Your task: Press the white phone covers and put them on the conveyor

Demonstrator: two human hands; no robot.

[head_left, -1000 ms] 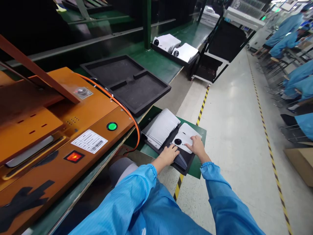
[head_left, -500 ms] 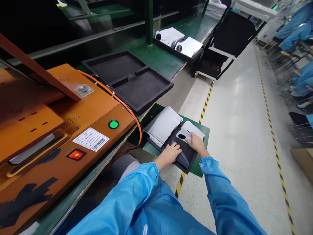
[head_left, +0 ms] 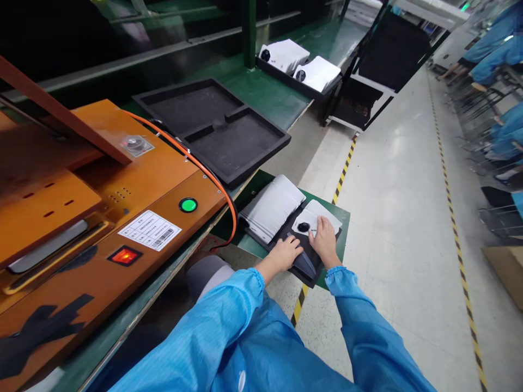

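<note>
In the head view, my right hand (head_left: 324, 239) lies with its fingers stretched over a white phone back panel (head_left: 316, 209) with a round black camera module, touching its surface. The panel lies in the right compartment of a small black tray (head_left: 292, 227). My left hand (head_left: 284, 253) is beside it, fingers bent over the upper end of a dark grey slim panel (head_left: 304, 267) that slants across the tray's near part. Its grip is partly hidden. A tightly packed row of white panels (head_left: 273, 207) fills the left compartment.
At the left stands an orange machine (head_left: 163, 185) with a lit green button (head_left: 188, 205) and an orange hose (head_left: 204, 169). A black two-part tray (head_left: 245, 141) rests on the green bench. Another tray of white panels (head_left: 318, 74) sits farther back, near a cart (head_left: 392, 54).
My right hand has shifted slightly left and flattened onto the white panel, which it gripped at the edge before. My left hand stays almost in place.
</note>
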